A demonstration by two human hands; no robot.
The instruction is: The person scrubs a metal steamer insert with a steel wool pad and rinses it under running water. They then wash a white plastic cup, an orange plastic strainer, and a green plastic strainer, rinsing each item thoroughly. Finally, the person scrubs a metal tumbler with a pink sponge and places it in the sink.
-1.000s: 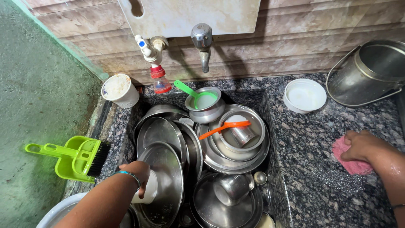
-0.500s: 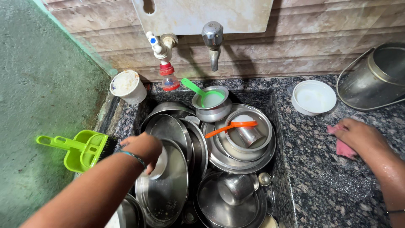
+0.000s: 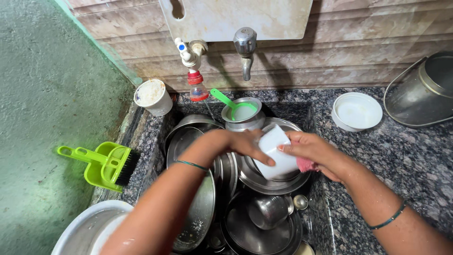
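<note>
left hand holds the white cup over the sink; right hand grips a pink sponge; scrub all around, hold firm.

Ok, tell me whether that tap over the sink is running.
Off: no water falls from the metal tap's spout onto the dishes in the sink below.

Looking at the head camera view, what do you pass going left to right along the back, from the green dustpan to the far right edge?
Green dustpan and brush → white cup → small tap with red nozzle → green-handled strainer → steel tap → white bowl → steel pail.
</note>
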